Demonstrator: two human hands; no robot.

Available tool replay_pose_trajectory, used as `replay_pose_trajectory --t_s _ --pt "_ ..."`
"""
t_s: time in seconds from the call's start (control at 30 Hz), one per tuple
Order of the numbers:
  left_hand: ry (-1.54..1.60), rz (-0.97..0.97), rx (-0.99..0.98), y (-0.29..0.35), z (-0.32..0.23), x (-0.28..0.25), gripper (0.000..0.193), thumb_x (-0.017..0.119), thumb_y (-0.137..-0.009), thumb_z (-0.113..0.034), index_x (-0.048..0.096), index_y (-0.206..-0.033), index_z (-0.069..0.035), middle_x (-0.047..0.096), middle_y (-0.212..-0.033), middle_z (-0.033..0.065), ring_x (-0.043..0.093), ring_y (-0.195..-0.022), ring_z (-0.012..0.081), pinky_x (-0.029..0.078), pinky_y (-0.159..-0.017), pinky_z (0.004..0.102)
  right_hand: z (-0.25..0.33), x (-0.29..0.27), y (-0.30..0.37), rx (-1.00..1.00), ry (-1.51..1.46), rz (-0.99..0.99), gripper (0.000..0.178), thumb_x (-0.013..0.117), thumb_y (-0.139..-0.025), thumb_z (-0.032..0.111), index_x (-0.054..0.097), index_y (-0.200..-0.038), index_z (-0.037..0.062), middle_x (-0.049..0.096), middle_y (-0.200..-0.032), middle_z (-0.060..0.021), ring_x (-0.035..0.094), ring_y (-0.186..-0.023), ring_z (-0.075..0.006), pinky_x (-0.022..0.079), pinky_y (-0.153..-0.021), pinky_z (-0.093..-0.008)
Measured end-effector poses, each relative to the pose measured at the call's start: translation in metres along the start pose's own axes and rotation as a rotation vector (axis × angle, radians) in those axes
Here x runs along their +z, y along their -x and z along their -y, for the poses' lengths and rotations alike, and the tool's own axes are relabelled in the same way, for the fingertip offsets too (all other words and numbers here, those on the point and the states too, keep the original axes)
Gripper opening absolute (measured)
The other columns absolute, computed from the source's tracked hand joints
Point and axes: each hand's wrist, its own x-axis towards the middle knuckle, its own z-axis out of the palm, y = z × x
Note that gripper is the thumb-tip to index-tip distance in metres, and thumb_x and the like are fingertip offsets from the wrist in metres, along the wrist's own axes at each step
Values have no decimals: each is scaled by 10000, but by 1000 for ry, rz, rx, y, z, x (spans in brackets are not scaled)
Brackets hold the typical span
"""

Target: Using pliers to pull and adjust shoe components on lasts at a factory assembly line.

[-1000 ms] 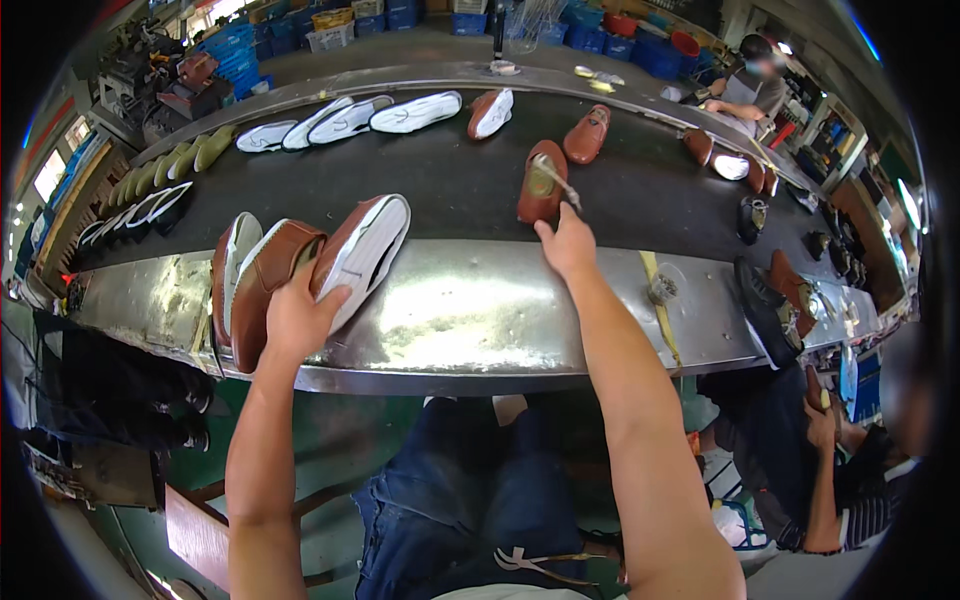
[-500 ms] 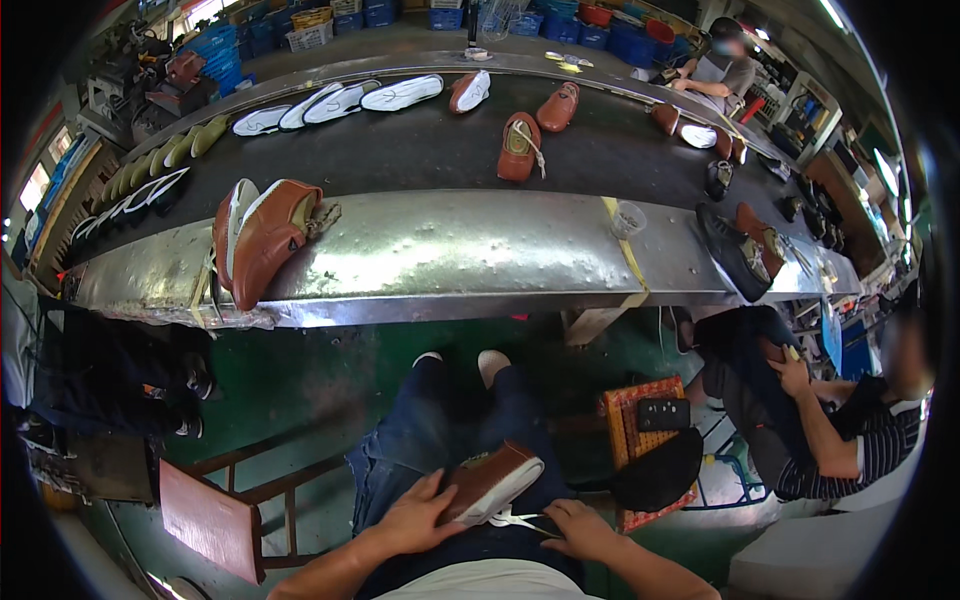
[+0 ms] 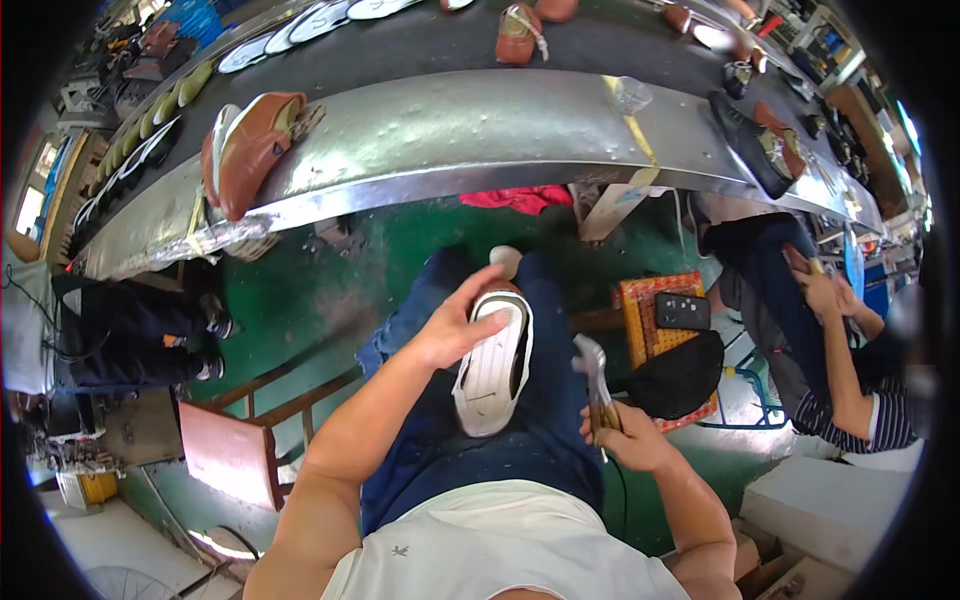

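Across my lap lies a brown shoe with a white sole [image 3: 487, 378], its pale underside turned up and a dark gap along its right edge. My left hand [image 3: 470, 320] grips its far end, thumb pressed on the sole and fingers round the brown upper. To the right of the shoe and apart from it, my right hand [image 3: 628, 437] is closed round the wooden handle of a hammer [image 3: 592, 365]. The hammer's curved metal head points up and away from me. The shoe's laces are hidden.
A metal-edged bench [image 3: 450, 125] crosses ahead, bearing brown shoes [image 3: 245, 155] at left and a black shoe [image 3: 748, 150] at right. A pink-topped stool [image 3: 230, 455] stands left. At right are a patterned seat [image 3: 650, 320], a black pouch [image 3: 680, 375] and a seated co-worker [image 3: 850, 390].
The shoe has been turned sole up, and my left hand has shifted to its far end. My right hand has left the laces and now holds a hammer. The view has tilted down.
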Motion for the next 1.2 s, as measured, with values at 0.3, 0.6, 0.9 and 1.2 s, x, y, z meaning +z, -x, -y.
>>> replay_pose_trajectory --t_s 0.3,0.6,0.9,1.2 --pt "-5 -33 193 75 4 -10 655 626 -1028 -258 291 -1573 -114 508 -1423 95 485 -1317 202 354 -1146 389 46 59 -60 -71 -14 247 321 570 -1034 226 609 -1241 -17 716 -1052 -93 696 -958 -177 533 -829 -325" --pt "-557 -210 227 82 4 -33 508 566 -1046 -212 409 -1507 -67 440 -1527 132 404 -1432 242 301 -1185 406 85 53 -98 408 -312 435 288 580 -1044 272 593 -1200 30 676 -1110 -133 699 -911 -244 579 -748 -409" --pt "-60 -301 250 67 26 -46 467 596 -987 -15 509 -1440 -88 489 -1475 83 466 -1343 158 375 -1128 341 -15 85 -156 -633 669 -229 274 637 -949 128 601 -1185 -8 674 -996 -228 665 -891 -429 546 -789 -471" --pt "-419 -341 369 89 -34 7 836 660 -908 13 187 -1595 -25 371 -1560 199 410 -1432 298 327 -1179 398 4 40 -30 -642 901 -1 544 658 -976 425 586 -1357 43 673 -1152 -164 666 -1055 -335 546 -891 -431"
